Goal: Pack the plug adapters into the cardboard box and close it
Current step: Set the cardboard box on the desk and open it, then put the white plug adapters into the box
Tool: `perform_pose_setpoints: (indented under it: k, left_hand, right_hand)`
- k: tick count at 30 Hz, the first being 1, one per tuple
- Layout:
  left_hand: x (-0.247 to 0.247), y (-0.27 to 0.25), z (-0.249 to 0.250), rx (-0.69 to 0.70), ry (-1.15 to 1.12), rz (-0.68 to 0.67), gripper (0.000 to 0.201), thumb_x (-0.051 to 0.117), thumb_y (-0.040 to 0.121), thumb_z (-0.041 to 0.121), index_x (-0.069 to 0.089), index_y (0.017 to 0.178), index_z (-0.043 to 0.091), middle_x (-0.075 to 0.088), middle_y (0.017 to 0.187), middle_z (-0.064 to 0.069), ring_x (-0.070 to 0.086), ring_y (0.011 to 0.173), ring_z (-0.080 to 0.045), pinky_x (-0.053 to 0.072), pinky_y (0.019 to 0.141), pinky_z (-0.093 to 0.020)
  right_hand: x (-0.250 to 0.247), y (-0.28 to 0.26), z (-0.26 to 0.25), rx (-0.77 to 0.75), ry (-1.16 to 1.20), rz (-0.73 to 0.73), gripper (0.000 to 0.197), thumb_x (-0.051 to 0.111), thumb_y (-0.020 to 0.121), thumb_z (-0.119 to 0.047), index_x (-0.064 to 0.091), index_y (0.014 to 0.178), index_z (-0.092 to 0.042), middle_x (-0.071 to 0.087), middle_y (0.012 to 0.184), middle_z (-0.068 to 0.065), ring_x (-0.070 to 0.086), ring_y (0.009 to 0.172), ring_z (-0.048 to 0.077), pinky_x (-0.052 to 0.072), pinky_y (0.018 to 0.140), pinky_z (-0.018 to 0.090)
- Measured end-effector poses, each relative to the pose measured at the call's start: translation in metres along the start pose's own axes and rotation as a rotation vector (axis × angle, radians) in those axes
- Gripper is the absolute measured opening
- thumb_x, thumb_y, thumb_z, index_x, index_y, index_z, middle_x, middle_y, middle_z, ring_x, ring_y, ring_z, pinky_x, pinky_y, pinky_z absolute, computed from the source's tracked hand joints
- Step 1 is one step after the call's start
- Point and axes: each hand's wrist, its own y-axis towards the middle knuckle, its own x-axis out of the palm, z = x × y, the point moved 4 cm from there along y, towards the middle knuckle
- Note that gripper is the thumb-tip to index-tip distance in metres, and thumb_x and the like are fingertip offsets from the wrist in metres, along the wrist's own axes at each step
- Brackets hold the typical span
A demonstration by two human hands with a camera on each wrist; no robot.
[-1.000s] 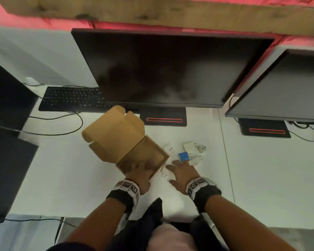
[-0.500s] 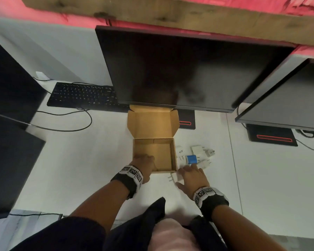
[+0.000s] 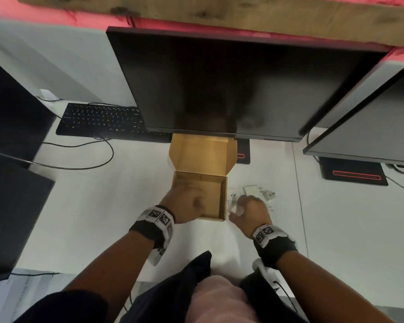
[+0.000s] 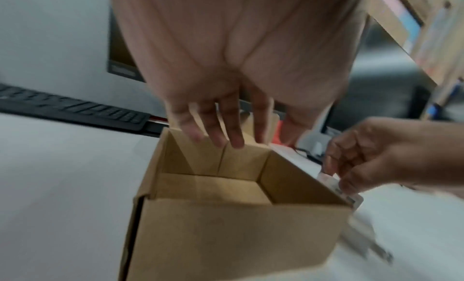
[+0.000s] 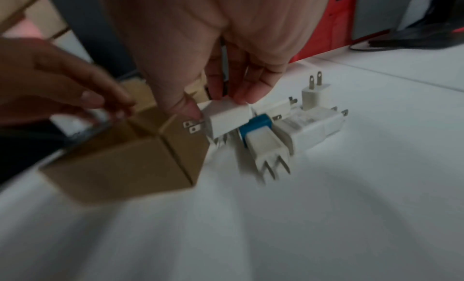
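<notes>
An open cardboard box (image 3: 210, 199) stands on the white desk with its lid (image 3: 201, 155) tipped back; its inside (image 4: 226, 188) is bare. My left hand (image 3: 187, 199) hovers over the box's near left part, fingers (image 4: 233, 134) straight and holding nothing. Just right of the box, my right hand (image 3: 240, 203) pinches a small white plug adapter (image 5: 226, 116) between thumb and fingers. Beside it lie a blue-banded adapter (image 5: 261, 138) and other white adapters (image 5: 311, 124), seen partly past the hand in the head view (image 3: 254, 191).
A large monitor (image 3: 243, 89) overhangs the box lid, and its base (image 3: 243, 156) sits behind the box. A black keyboard (image 3: 103, 120) with a trailing cable lies at the back left. A second monitor (image 3: 371, 127) stands to the right.
The box was turned from slanted to square with the desk. My left hand has moved over the box, and my right hand has reached forward and pinched a white adapter.
</notes>
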Motion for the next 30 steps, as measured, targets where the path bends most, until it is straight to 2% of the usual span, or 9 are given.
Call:
perform_pose_setpoints:
  k: [2, 4, 7, 11, 14, 18, 23, 27, 30]
  left_hand:
    - [-0.019, -0.006, -0.012, -0.124, -0.089, 0.319, 0.031, 0.056, 0.086, 0.045, 0.074, 0.097, 0.022, 0.073, 0.097, 0.002, 0.068, 0.09, -0.022, 0.057, 0.085, -0.039]
    - [-0.029, -0.01, -0.033, -0.313, -0.187, 0.492, 0.023, 0.065, 0.089, 0.035, 0.071, 0.102, 0.017, 0.07, 0.097, -0.002, 0.067, 0.09, -0.025, 0.055, 0.081, -0.037]
    - [-0.019, -0.008, -0.053, -0.539, -0.301, 0.372, 0.045, 0.063, 0.096, 0.032, 0.054, 0.137, 0.016, 0.069, 0.119, -0.013, 0.066, 0.111, -0.034, 0.055, 0.094, -0.044]
    - [0.002, -0.002, -0.046, -0.443, -0.343, 0.233, 0.064, 0.053, 0.097, 0.016, 0.037, 0.157, 0.03, 0.071, 0.105, -0.006, 0.07, 0.097, -0.032, 0.06, 0.088, -0.043]
    - [0.016, 0.004, -0.037, -0.409, -0.446, 0.122, 0.074, 0.056, 0.095, 0.016, 0.028, 0.159, 0.04, 0.071, 0.101, -0.005, 0.071, 0.086, -0.026, 0.063, 0.081, -0.043]
    - [0.024, 0.013, -0.017, -0.355, -0.531, 0.003, 0.077, 0.054, 0.096, 0.014, 0.022, 0.16, 0.043, 0.069, 0.093, -0.006, 0.071, 0.078, -0.027, 0.061, 0.062, -0.035]
    - [0.025, 0.028, -0.009, -0.398, -0.55, 0.051, 0.05, 0.056, 0.096, 0.027, 0.041, 0.144, 0.035, 0.069, 0.098, -0.008, 0.07, 0.088, -0.031, 0.063, 0.081, -0.046]
    - [0.029, 0.041, -0.009, -0.425, -0.5, 0.08, 0.048, 0.062, 0.089, 0.025, 0.046, 0.134, 0.027, 0.071, 0.107, -0.009, 0.069, 0.1, -0.034, 0.058, 0.088, -0.042]
    - [0.038, 0.047, -0.009, -0.454, -0.453, 0.094, 0.056, 0.065, 0.087, 0.031, 0.046, 0.139, 0.028, 0.072, 0.113, -0.008, 0.067, 0.106, -0.035, 0.054, 0.09, -0.039]
  right_hand:
    - [-0.017, 0.011, 0.003, 0.017, 0.103, 0.115, 0.036, 0.076, 0.076, -0.041, 0.065, 0.093, -0.011, 0.066, 0.089, 0.005, 0.061, 0.083, 0.024, 0.047, 0.072, 0.03]
    - [-0.03, 0.018, -0.002, -0.007, 0.203, 0.206, 0.032, 0.079, 0.074, -0.035, 0.066, 0.092, -0.012, 0.066, 0.094, 0.001, 0.058, 0.09, 0.022, 0.043, 0.076, 0.028]
    - [-0.033, 0.023, -0.027, -0.141, 0.238, 0.173, 0.031, 0.077, 0.075, -0.028, 0.065, 0.101, -0.016, 0.064, 0.107, -0.001, 0.05, 0.105, 0.02, 0.041, 0.082, 0.028]
    - [-0.01, 0.027, -0.064, -0.323, 0.087, -0.022, 0.037, 0.07, 0.08, -0.039, 0.065, 0.112, -0.021, 0.064, 0.117, -0.002, 0.055, 0.107, 0.02, 0.05, 0.087, 0.036]
    - [0.014, 0.034, -0.075, -0.354, -0.108, -0.168, 0.031, 0.068, 0.081, -0.036, 0.065, 0.109, -0.025, 0.067, 0.113, -0.002, 0.062, 0.102, 0.022, 0.054, 0.083, 0.036]
    - [0.032, 0.045, -0.073, -0.393, -0.272, -0.173, 0.027, 0.064, 0.081, -0.018, 0.066, 0.106, -0.026, 0.068, 0.105, 0.0, 0.061, 0.1, 0.027, 0.056, 0.076, 0.036]
    - [0.034, 0.048, -0.054, -0.357, -0.134, -0.116, 0.034, 0.063, 0.084, -0.021, 0.062, 0.118, -0.019, 0.058, 0.13, 0.007, 0.058, 0.11, 0.031, 0.056, 0.08, 0.043]
    - [0.042, 0.046, -0.037, -0.288, -0.102, -0.214, 0.014, 0.06, 0.083, -0.03, 0.057, 0.095, -0.024, 0.058, 0.109, 0.002, 0.061, 0.099, 0.026, 0.055, 0.077, 0.041]
    - [0.041, 0.04, -0.03, -0.278, -0.065, -0.236, 0.019, 0.06, 0.083, -0.028, 0.061, 0.101, -0.02, 0.061, 0.107, 0.004, 0.06, 0.097, 0.027, 0.054, 0.081, 0.039]
